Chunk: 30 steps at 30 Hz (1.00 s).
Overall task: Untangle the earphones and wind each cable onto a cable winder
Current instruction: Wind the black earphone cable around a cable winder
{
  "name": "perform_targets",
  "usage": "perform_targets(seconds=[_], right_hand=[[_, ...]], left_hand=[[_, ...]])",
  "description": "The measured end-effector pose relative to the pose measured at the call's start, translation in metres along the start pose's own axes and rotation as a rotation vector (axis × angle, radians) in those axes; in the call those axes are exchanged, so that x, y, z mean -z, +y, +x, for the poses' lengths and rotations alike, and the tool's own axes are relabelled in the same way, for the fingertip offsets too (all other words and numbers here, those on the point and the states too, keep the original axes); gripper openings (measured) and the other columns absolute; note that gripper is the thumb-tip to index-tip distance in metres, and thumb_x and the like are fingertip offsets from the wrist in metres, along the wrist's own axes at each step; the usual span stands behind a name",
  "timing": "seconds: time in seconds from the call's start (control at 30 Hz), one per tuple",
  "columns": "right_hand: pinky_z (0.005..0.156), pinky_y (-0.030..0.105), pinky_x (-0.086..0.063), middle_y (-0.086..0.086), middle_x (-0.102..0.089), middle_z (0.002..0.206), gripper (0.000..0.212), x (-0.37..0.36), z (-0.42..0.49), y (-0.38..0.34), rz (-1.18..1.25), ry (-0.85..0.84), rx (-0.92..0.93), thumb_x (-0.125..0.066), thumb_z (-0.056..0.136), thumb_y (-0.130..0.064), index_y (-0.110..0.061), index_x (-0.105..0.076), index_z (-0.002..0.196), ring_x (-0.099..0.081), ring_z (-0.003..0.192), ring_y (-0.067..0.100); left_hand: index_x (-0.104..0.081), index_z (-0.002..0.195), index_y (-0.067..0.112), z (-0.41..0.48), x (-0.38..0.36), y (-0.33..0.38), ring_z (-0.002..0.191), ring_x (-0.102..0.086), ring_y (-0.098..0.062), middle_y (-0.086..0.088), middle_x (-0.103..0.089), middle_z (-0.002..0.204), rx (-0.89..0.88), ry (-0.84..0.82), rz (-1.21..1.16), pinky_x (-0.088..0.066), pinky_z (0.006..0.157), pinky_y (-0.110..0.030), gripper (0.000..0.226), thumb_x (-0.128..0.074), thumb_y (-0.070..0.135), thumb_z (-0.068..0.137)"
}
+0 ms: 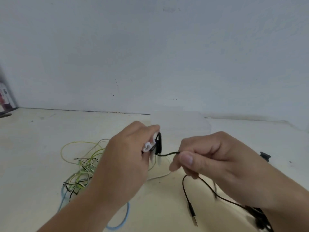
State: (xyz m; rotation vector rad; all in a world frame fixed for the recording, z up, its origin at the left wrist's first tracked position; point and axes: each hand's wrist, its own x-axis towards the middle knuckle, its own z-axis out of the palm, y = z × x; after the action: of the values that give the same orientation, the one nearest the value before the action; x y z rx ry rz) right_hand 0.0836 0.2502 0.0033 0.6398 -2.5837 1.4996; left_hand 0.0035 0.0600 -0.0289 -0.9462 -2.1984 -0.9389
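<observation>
My left hand [123, 158] grips a white cable winder [148, 146] with several turns of black earphone cable [158, 142] wound on it. A short stretch of that black cable runs right into my right hand [215, 158], which pinches it between thumb and fingers. The rest of the black cable [185, 191] hangs from my right hand to the table and ends in a jack plug [193, 216]. To the left lies a tangle of green, blue and black-and-white earphone cables [82, 171], partly hidden by my left forearm.
The cream table [33, 148] meets a pale wall along its back edge. A small black object [265, 156] lies at the right behind my right hand. A white cable [158, 176] lies under my hands. Something colourful [5, 97] stands at the far left edge.
</observation>
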Motion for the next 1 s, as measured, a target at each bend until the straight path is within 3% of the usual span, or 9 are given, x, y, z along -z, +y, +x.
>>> perform_targets(seconds=[0.1, 0.2, 0.4, 0.6, 0.7, 0.83, 0.87, 0.93, 1.0], right_hand=[[0.063, 0.017, -0.045, -0.011, -0.063, 0.068, 0.035, -0.002, 0.004, 0.004, -0.218, 0.163, -0.062, -0.043, 0.092, -0.06, -0.04, -0.071, 0.086, -0.059, 0.067, 0.006], [0.06, 0.017, -0.043, -0.011, -0.063, 0.064, 0.038, -0.001, 0.006, 0.004, -0.287, 0.299, -0.125, -0.037, 0.078, -0.065, -0.042, -0.066, 0.086, -0.057, 0.063, 0.005], [0.054, 0.015, -0.038, 0.003, -0.061, 0.064, 0.024, 0.001, 0.006, 0.002, -0.335, 0.433, -0.172, -0.054, 0.087, -0.046, -0.036, -0.07, 0.073, -0.049, 0.053, 0.009], [0.049, 0.017, -0.037, 0.007, -0.063, 0.065, 0.021, 0.002, 0.009, 0.009, -0.273, 0.496, -0.255, -0.059, 0.084, -0.047, -0.032, -0.069, 0.071, -0.049, 0.051, 0.017], [0.046, 0.012, -0.036, 0.002, -0.066, 0.063, 0.029, 0.003, 0.011, 0.013, -0.272, 0.468, -0.328, -0.062, 0.09, -0.04, -0.03, -0.068, 0.064, -0.05, 0.046, 0.007], [0.045, 0.011, -0.034, 0.009, -0.064, 0.063, 0.033, 0.0, 0.011, 0.017, -0.205, 0.275, -0.408, -0.058, 0.095, -0.037, -0.026, -0.07, 0.067, -0.043, 0.04, 0.001], [0.048, 0.016, -0.039, 0.008, -0.06, 0.06, 0.035, -0.002, 0.011, 0.019, -0.162, 0.218, -0.414, -0.056, 0.097, -0.037, -0.027, -0.07, 0.067, -0.042, 0.042, 0.002], [0.071, 0.041, -0.055, 0.001, -0.05, 0.058, 0.039, -0.007, 0.011, 0.022, -0.034, 0.119, -0.412, -0.053, 0.1, -0.033, -0.028, -0.07, 0.065, -0.042, 0.051, 0.011], [0.084, 0.049, -0.055, -0.002, -0.046, 0.058, 0.037, -0.011, 0.011, 0.025, 0.111, 0.043, -0.393, -0.051, 0.102, -0.028, -0.023, -0.075, 0.075, -0.04, 0.055, 0.014]], left_hand=[[-0.062, 0.108, 0.032, -0.002, -0.001, 0.0, 0.074, -0.058, -0.007, 0.014, -0.058, 0.088, -0.037, -0.123, 0.004, -0.045, 0.069, -0.024, 0.038, -0.061, 0.01, 0.078], [-0.062, 0.111, 0.036, -0.002, 0.0, 0.0, 0.078, -0.059, -0.003, 0.017, -0.058, 0.09, -0.041, -0.204, -0.047, -0.046, 0.07, -0.022, 0.042, -0.062, 0.011, 0.077], [-0.061, 0.121, 0.038, -0.005, 0.003, 0.008, 0.084, -0.058, 0.001, 0.022, -0.059, 0.09, -0.05, -0.275, -0.16, -0.045, 0.077, -0.013, 0.055, -0.065, 0.006, 0.076], [-0.054, 0.113, 0.04, -0.006, 0.004, 0.013, 0.088, -0.062, -0.014, 0.014, -0.064, 0.09, -0.009, -0.317, -0.346, -0.05, 0.083, -0.02, 0.064, -0.066, -0.009, 0.073], [-0.062, 0.109, 0.038, -0.006, 0.004, 0.014, 0.087, -0.063, -0.021, 0.006, -0.064, 0.087, 0.023, -0.304, -0.52, -0.051, 0.084, -0.019, 0.061, -0.063, -0.01, 0.07], [-0.073, 0.102, 0.029, -0.003, 0.005, 0.012, 0.085, -0.067, -0.019, -0.001, -0.066, 0.086, 0.073, -0.192, -0.705, -0.053, 0.081, -0.02, 0.05, -0.067, -0.009, 0.069], [-0.075, 0.101, 0.027, -0.002, 0.006, 0.011, 0.084, -0.068, -0.018, -0.001, -0.067, 0.086, 0.096, -0.16, -0.738, -0.054, 0.08, -0.019, 0.049, -0.068, -0.008, 0.068], [-0.076, 0.101, 0.025, 0.001, 0.007, 0.009, 0.08, -0.07, -0.016, -0.001, -0.068, 0.084, 0.164, -0.099, -0.817, -0.054, 0.077, -0.019, 0.047, -0.069, -0.007, 0.066], [-0.077, 0.101, 0.024, 0.002, 0.008, 0.006, 0.076, -0.071, -0.016, -0.002, -0.071, 0.08, 0.249, -0.034, -0.894, -0.055, 0.074, -0.02, 0.047, -0.07, -0.004, 0.064]])
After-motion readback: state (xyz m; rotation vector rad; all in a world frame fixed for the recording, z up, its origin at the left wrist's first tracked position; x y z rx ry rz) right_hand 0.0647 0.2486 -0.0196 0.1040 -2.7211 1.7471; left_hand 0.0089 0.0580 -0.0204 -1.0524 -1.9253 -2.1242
